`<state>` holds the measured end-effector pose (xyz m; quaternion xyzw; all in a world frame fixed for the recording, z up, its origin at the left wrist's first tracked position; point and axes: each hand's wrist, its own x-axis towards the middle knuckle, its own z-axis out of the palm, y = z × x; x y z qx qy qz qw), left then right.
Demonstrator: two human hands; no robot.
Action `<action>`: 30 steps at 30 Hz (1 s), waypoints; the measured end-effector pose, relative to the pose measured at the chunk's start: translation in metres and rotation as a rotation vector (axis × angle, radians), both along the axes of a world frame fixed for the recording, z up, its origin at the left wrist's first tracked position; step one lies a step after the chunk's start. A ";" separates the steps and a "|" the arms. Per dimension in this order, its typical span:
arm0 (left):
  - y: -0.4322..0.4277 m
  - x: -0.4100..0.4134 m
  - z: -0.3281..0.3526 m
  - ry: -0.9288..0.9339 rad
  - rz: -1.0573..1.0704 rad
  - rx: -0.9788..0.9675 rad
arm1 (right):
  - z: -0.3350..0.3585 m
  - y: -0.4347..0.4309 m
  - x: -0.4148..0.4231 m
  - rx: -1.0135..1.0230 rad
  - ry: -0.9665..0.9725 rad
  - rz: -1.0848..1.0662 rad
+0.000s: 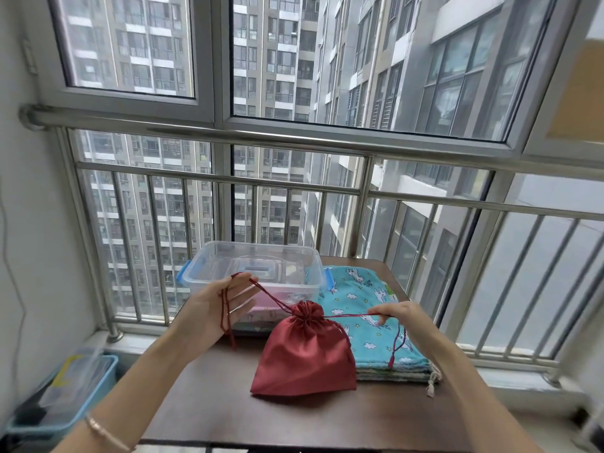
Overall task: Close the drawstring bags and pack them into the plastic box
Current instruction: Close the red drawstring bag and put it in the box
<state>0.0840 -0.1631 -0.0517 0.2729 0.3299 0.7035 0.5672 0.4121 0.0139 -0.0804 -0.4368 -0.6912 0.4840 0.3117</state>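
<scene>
Both hands pull cords of seemingly cinched red bag.

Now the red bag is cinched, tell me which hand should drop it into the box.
Probably the left hand: it is right in front of the plastic box, while the right hand is over the blue bags, farther away.

Plastic box contents blurred (pinkish); blue bin cut off.

Balcony corner: brown table against a steel railing.
Window above faces grey apartment towers. Blue bin on floor left of table, contents blurred.
</scene>
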 end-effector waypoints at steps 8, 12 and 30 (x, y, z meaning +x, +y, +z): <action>-0.001 0.008 0.002 0.136 -0.063 0.047 | 0.005 -0.001 -0.007 0.390 -0.526 0.049; -0.003 0.020 0.004 0.167 -0.060 0.057 | 0.010 -0.010 -0.014 0.447 -0.612 -0.014; 0.003 0.055 0.019 0.622 0.021 -0.008 | 0.017 -0.045 -0.090 -0.097 0.725 -0.147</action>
